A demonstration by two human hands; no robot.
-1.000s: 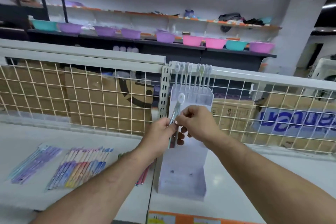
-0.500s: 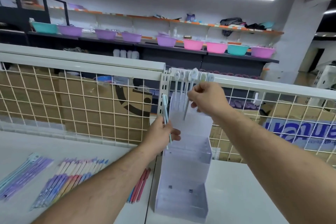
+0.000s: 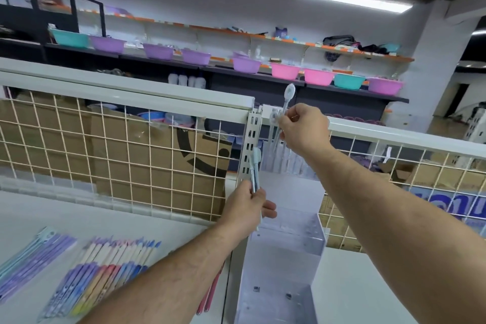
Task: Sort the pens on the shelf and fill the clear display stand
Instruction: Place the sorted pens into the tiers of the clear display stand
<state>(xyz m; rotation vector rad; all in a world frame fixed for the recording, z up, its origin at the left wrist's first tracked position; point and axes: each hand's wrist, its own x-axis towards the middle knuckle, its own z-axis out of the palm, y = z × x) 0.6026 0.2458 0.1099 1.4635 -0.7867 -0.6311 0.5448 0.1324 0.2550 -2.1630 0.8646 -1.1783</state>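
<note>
Just right of centre, the right hand (image 3: 302, 129) pinches a clear pen (image 3: 286, 104) between thumb and curled fingers. The pen's rounded cap points up and its barrel tilts slightly, above the top tier of the clear display stand (image 3: 289, 252). Below it, at the centre of the frame, the left hand (image 3: 244, 208) is curled round a small bunch of pale teal pens (image 3: 255, 166), held upright just beside the stand's left edge and in front of the slotted upright (image 3: 251, 137).

The stand rises in steps from the lower centre. Its back tier already holds a few clear pens (image 3: 273, 147), partly hidden behind the right hand, while the lower tiers look unfilled. More stock lies on the shelf (image 3: 136, 221) at lower left: a fanned row of coloured pens (image 3: 105, 265), a lilac and teal bundle (image 3: 31, 255) at the far left edge, and a couple of pink pens (image 3: 209, 294) near the stand's foot.

The step in hand looks like seating the clear pen among its fellows in the back tier. To do it well, bring the barrel vertical before lowering it, aim the tip at a free slot (hard to pick out through clear plastic), and let it slide down rather than drop. The neighbouring pens stand close together, so a slanted entry could knock them askew. The stand seems light, and a sideways push might shift it. The left hand's bunch is best kept clear of the tier until the pinch lets go – then the next pen can be passed across
</note>
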